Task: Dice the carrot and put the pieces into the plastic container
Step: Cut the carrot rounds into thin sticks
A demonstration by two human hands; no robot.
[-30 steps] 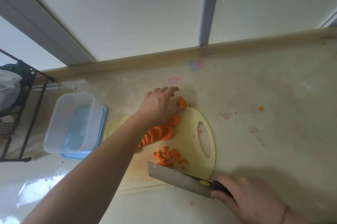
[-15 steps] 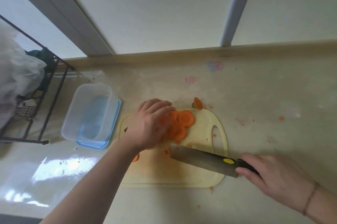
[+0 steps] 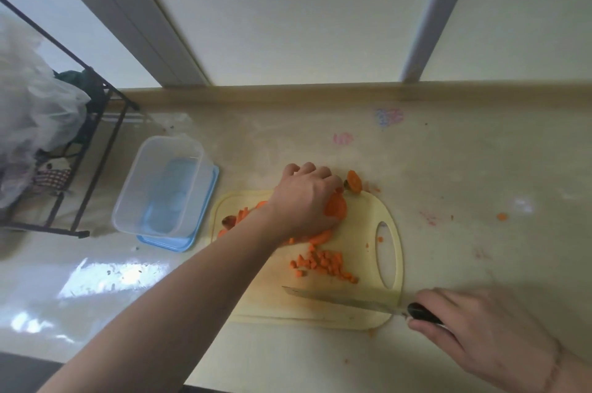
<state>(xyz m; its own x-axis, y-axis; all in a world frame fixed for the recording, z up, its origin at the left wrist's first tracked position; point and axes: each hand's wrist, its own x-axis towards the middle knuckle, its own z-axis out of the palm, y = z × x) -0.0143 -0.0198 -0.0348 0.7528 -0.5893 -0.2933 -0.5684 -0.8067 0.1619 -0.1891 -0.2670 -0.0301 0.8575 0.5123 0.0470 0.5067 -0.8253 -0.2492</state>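
Knife pulled back vs 0.5 s ago, blade now over near edge of cutting board, clear of carrot. R hand gripped handle. L hand curled over carrot slices at board's far side. Diced pieces heaped mid-board. Plastic container sat on blue lid, just left of board, no carrot inside.
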